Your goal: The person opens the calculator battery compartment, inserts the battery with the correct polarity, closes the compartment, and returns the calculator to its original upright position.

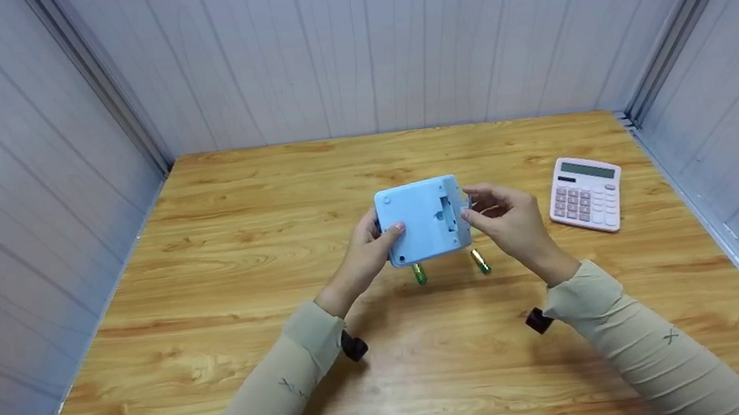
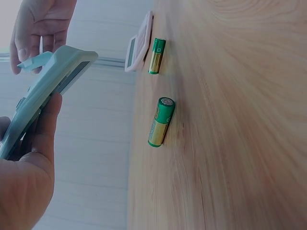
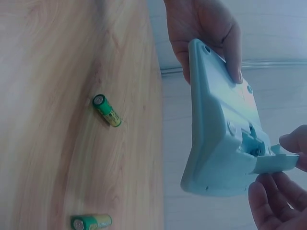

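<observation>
A light blue calculator [image 1: 418,226] is held above the table, its back facing up toward the head camera. My left hand [image 1: 371,246] grips its left edge, the thumb lying on the back. At the other end, my right hand [image 1: 512,218] pinches the small blue battery cover [image 3: 276,163] between thumb and fingers, right beside the uncovered battery compartment [image 3: 253,143]. Whether the cover still touches the calculator I cannot tell. Below lie two green and gold batteries, a left battery [image 1: 420,273] and a right battery [image 1: 480,261], apart from each other on the table.
A pink and white calculator [image 1: 586,195] lies face up at the right of the wooden table [image 1: 241,251]. Pale panel walls [image 1: 350,48] enclose the back and both sides. Black wrist camera mounts [image 1: 354,345] stick out under the sleeves.
</observation>
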Motion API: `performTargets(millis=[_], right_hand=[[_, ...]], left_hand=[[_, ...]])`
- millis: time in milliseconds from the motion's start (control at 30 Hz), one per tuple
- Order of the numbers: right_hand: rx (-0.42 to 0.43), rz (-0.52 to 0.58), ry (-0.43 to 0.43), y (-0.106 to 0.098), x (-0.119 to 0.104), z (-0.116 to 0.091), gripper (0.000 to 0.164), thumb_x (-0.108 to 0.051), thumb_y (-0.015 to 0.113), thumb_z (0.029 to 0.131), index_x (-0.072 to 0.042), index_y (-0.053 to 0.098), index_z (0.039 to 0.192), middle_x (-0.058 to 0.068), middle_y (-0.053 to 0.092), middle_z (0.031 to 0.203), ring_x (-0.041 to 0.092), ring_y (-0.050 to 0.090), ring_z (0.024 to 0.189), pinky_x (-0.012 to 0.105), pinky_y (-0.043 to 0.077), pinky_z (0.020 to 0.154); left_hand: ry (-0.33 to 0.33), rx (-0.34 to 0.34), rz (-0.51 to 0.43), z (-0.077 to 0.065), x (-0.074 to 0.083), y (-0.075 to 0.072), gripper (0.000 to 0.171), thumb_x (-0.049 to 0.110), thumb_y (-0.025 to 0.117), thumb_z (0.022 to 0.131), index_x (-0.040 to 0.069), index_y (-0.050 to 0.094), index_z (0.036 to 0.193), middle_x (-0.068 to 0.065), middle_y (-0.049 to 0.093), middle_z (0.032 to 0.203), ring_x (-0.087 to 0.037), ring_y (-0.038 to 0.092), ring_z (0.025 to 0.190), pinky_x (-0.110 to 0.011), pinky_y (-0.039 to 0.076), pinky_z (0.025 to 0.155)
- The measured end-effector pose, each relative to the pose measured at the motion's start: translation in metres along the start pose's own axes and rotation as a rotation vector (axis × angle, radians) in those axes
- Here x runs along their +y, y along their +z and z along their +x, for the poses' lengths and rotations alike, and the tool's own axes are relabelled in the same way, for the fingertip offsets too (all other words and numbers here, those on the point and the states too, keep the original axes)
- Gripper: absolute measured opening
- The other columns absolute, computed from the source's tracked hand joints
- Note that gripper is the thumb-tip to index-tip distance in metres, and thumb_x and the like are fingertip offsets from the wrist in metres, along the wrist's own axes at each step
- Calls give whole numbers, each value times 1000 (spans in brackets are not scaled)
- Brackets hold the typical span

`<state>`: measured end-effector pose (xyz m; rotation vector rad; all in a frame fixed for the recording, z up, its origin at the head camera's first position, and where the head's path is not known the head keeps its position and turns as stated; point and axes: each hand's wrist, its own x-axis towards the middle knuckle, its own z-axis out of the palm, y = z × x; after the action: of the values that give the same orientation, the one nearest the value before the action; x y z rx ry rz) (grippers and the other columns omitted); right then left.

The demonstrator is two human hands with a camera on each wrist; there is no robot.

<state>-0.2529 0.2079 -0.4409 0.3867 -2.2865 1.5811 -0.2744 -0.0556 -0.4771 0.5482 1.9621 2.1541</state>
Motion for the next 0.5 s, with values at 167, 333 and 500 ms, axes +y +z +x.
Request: performTargets(millis=[167, 333, 500], right_hand=[[-4, -50, 34, -7, 6, 1, 30, -1, 81, 95, -1, 79, 124, 24, 77, 108, 3, 69, 89, 15, 59, 80], [-9, -70, 59, -13, 11, 2, 29, -1, 80, 95, 0, 79, 125, 26, 76, 110, 3, 69, 87, 13, 58, 80], [-15, -80, 81, -17, 20, 3, 30, -2, 81, 95, 1, 78, 125, 28, 76, 110, 1, 69, 86, 13, 58, 78]], left_hand=[[-6, -2, -18, 0, -1, -3, 48, 10, 54, 114, 2, 43, 160, -26, 63, 147, -38, 69, 132, -52, 63, 103], [-2, -14, -20, -2, -1, -7, 51, 13, 53, 114, 3, 39, 163, -26, 60, 150, -39, 67, 134, -54, 62, 104], [-18, -6, -16, -4, -1, -10, 51, 15, 53, 115, 5, 40, 162, -23, 62, 150, -37, 68, 134, -53, 62, 104]])
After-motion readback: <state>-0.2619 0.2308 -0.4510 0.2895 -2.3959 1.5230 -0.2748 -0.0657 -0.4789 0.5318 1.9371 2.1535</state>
